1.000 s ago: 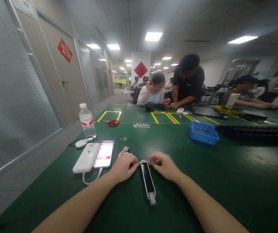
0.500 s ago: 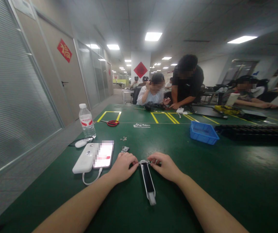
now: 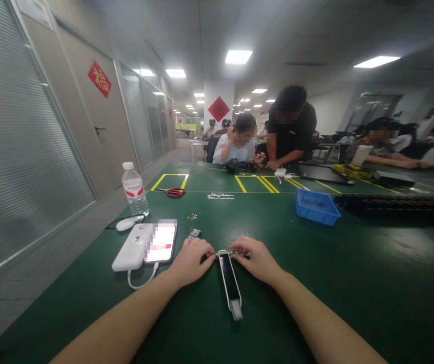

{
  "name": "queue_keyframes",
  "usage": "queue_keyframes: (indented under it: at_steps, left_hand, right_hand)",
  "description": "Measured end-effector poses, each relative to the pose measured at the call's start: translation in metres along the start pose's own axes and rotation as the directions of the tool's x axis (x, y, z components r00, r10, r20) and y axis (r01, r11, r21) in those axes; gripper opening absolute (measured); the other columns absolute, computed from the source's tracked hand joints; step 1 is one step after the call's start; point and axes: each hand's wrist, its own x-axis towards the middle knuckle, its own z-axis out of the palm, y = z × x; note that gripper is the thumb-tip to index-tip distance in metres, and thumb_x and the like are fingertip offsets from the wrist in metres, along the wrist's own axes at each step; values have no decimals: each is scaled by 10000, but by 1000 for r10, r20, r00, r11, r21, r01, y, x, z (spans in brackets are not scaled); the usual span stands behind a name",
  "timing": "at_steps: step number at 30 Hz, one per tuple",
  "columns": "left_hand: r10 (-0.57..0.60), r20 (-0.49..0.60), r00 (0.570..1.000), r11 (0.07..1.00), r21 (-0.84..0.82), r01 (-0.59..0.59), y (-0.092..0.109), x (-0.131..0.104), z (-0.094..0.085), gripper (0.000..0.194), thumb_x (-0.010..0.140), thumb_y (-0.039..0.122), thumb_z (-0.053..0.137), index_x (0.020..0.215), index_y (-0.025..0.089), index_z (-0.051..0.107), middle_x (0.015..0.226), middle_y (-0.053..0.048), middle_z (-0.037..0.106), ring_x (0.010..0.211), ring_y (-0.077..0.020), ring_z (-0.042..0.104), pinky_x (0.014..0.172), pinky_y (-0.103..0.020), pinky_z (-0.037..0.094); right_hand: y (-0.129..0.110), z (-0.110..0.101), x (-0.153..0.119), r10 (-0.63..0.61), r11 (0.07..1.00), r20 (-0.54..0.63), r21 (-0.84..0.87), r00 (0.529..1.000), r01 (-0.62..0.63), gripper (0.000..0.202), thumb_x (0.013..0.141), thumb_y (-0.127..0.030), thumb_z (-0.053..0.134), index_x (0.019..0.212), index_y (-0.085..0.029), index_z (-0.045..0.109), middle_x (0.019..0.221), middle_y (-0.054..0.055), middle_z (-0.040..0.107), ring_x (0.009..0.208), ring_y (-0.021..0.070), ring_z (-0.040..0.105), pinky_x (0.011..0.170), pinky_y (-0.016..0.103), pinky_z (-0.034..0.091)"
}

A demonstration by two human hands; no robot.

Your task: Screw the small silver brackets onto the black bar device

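Slightly drifting against the earlier frame, only my remote view shifts; left hand (image 3: 193, 260) and right hand (image 3: 256, 260) pinch a thin rod (image 3: 225, 252), white-framed strip (image 3: 230, 281) running nearer from between their fingers (image 3: 206, 247).

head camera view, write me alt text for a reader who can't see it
A person's left hand and right hand are at opposite sides of the far end of a slim black, white-edged object on a green table. To the left are a phone, a white device and a water bottle; right, a blue tray; beyond, other people.
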Motion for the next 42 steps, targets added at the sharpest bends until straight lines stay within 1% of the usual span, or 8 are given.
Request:
queue_keyframes:
  at_steps: [6, 12, 20, 26, 34, 38, 42]
  left_hand:
    - [-1, -8, 1000, 1000, -6, 1, -1, 0, 0, 94, 853, 234, 511, 824, 195, 592, 790, 7, 609, 813, -169, 542, 798, -335, 337]
    - [-3, 1, 1000, 1000, -8, 3, 0, 0, 0, 90, 855, 232, 513, 831, 197, 593, 796, 11, 608, 812, -167, 542, 801, -342, 335]
    - [8, -9, 1000, 1000, -4, -8, -3, 0, 2, 95, 856, 236, 508, 833, 195, 591, 792, 9, 609, 813, -168, 543, 796, -338, 335]
    - [-3, 0, 1000, 1000, -3, 3, 0, 0, 0, 89, 852, 231, 513, 827, 196, 591, 799, 6, 613, 815, -170, 547, 796, -340, 338]
    - [-6, -1, 1000, 1000, -6, 6, 0, 0, 0, 99, 854, 246, 514, 823, 196, 594, 803, 2, 618, 818, -175, 548, 798, -338, 346]
    - [0, -9, 1000, 1000, -14, -1, -2, 0, 1, 98, 857, 247, 512, 830, 199, 593, 800, 5, 616, 817, -172, 547, 807, -339, 341]
    - [7, -14, 1000, 1000, -7, -7, -3, 0, 2, 109, 860, 249, 501, 830, 197, 592, 798, -1, 614, 817, -174, 544, 800, -337, 342]
  right_hand:
    - [-1, -1, 0, -25, 1000, 4, -17, 1000, 25, 166, 753, -85, 568, 850, -190, 652, 756, 16, 585, 690, 129, 537, 638, 254, 457]
    - [-9, -4, 1, -33, 999, 12, -21, 999, 33, 208, 731, -50, 542, 833, -192, 655, 723, 10, 569, 670, 128, 529, 632, 252, 447]
    - [-6, -4, -1, -54, 999, 22, 0, 998, 54, 305, 697, -3, 494, 875, -194, 651, 789, 21, 593, 701, 129, 539, 650, 250, 455]
    - [-5, -3, 0, -59, 998, 29, -32, 998, 60, 368, 657, 32, 461, 885, -193, 642, 826, 26, 596, 712, 131, 536, 670, 258, 457]
    - [-1, 0, -1, -29, 999, 36, -45, 999, 30, 307, 711, -7, 499, 894, -200, 651, 844, 29, 613, 710, 133, 544, 672, 265, 462]
    - [-1, -1, -1, 2, 999, 52, -49, 999, 1, 286, 718, -15, 519, 894, -195, 653, 828, 28, 613, 705, 136, 546, 671, 268, 463]
    - [-2, -1, -1, -1, 999, 59, -46, 998, 3, 253, 736, -45, 541, 911, -194, 648, 826, 27, 613, 699, 135, 545, 671, 274, 461]
